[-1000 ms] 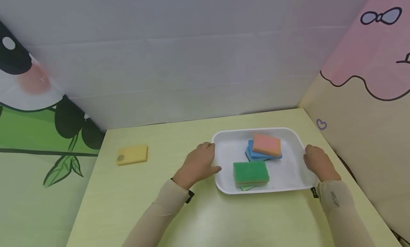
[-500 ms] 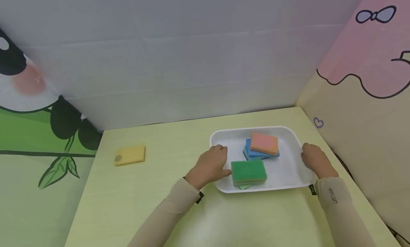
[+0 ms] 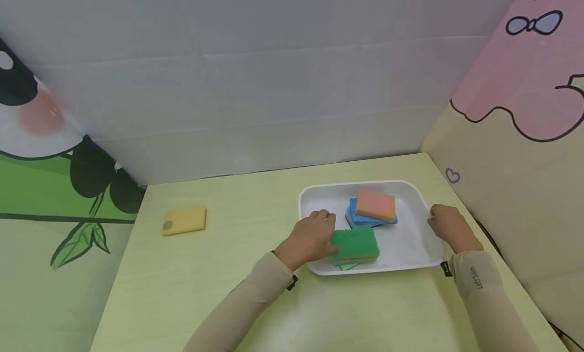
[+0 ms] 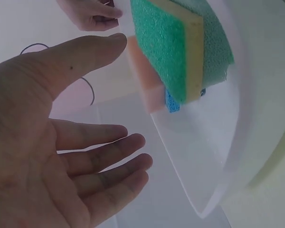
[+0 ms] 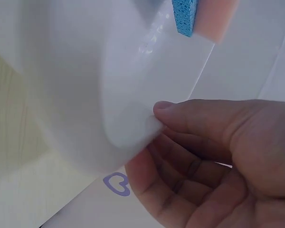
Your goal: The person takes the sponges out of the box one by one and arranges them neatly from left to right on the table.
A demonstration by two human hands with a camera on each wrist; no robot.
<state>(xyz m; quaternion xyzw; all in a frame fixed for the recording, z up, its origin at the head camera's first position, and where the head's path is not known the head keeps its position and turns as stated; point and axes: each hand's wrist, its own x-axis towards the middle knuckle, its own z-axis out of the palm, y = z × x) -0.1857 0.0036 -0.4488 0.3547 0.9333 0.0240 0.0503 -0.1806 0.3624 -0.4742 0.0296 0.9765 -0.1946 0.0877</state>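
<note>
Cartoon-printed walls [image 3: 511,83] flanking a pale table [image 3: 182,281] suggest a small screened booth.

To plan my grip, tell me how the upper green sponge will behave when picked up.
The upper green sponge probably squeezes easily, given its pale foam layer. Its rough green face should resist slipping. Its blocky shape makes rolling unlikely.

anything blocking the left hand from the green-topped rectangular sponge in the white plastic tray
Nothing visible stands between the left hand and the green-topped rectangular sponge. The pink-and-orange rectangular sponge lies farther back in the white plastic tray, off that path.
</note>
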